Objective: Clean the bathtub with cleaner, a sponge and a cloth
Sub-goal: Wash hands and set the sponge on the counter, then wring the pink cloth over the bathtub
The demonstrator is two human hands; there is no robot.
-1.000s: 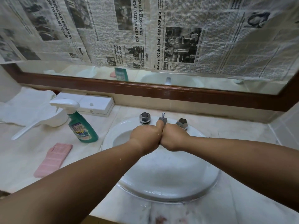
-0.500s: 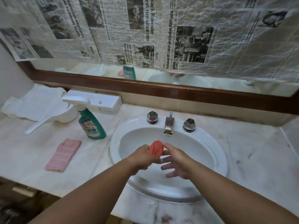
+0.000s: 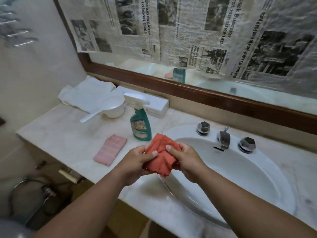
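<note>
The person holds a crumpled orange-red cloth (image 3: 160, 157) in both hands above the near-left rim of the white sink basin (image 3: 248, 182). The left hand (image 3: 135, 162) grasps the cloth's left side with the thumb pressed over the top. The right hand (image 3: 188, 160) grasps the right side in the same way, fingers curled beneath. A ragged corner of the cloth hangs down between the two wrists.

The basin is set into a pale marble counter (image 3: 56, 134). At its far rim a chrome faucet (image 3: 223, 139) stands between two faceted chrome knobs (image 3: 203, 128).

A green spray bottle of cleaner (image 3: 141, 129) with a white trigger head stands upright on the counter, just left of the basin and just beyond the cloth. Left of the bottle lies a flat pink pad (image 3: 109, 150). It may be a sponge or a folded cloth; the view is too soft to tell which.

Farther back, a white plastic scoop (image 3: 111, 109) rests with its long handle pointing toward the left edge. It sits beside a rumpled white towel (image 3: 85, 95) in the corner. A flat white box (image 3: 157, 106) lies against the wall behind the bottle.

Above the counter, a wood-framed mirror (image 3: 214, 102) has sheets of newspaper (image 3: 188, 31) covering most of its glass.
</note>
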